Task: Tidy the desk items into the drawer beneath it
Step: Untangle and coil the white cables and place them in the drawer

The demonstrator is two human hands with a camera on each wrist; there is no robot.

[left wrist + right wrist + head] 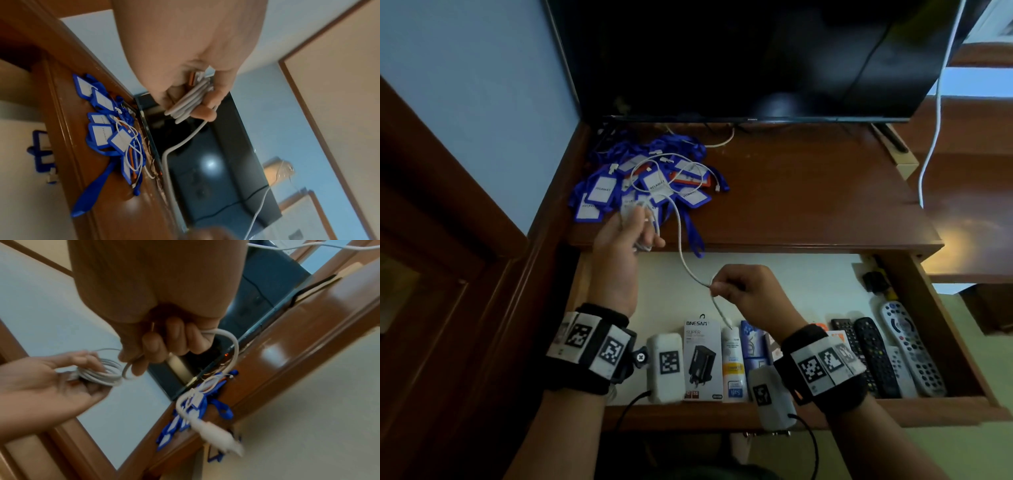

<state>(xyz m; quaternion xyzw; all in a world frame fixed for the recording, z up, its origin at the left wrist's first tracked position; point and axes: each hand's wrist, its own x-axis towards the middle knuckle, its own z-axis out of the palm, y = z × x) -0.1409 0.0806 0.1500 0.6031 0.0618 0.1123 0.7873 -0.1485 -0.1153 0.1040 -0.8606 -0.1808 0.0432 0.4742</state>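
Both hands hold one white cable above the open drawer.
Head view: left hand [619, 246] grips the coiled cable [681, 253] over the table [808, 192] edge; right hand [743, 291] pinches its free end above the drawer [945, 329]. Left wrist view: fingers [203, 112] curl round the coils, badges [107, 129] beyond. Right wrist view: fingers [154, 345] close on the cable, plug [218, 436] dangling.
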